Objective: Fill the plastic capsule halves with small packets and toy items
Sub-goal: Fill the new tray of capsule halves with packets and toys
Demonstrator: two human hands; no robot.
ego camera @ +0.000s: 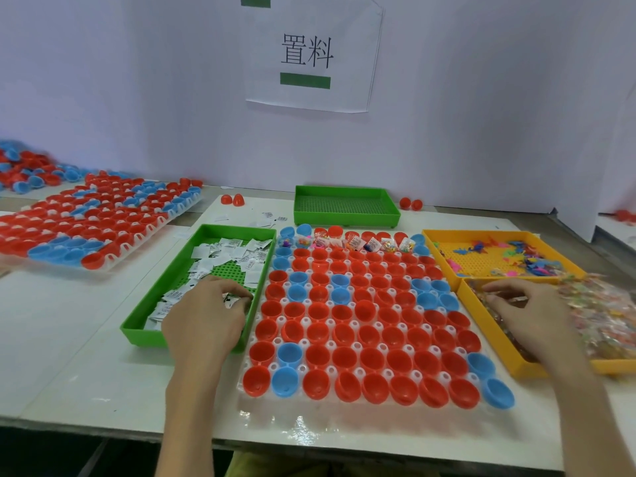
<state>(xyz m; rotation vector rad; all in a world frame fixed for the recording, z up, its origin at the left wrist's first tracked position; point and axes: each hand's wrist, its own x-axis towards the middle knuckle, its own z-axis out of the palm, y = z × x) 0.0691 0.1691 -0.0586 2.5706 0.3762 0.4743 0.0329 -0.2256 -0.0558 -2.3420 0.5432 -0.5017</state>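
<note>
The left hand (206, 315) pinches white packets (220, 253) in the green tray (144, 337), fingers curled. The right hand (530, 311) curls its fingers into the toy bags (599, 315), hold unclear. The capsule halves (364, 325) sit between them on the counter (86, 339), at three o'clock from the left hand and nine from the right, equally near.

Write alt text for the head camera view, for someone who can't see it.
A person's left hand pinches white packets in a green tray while the right hand reaches into a yellow tray of clear toy bags. Between them sits a white rack of red and blue capsule halves; only its far row is filled.
</note>
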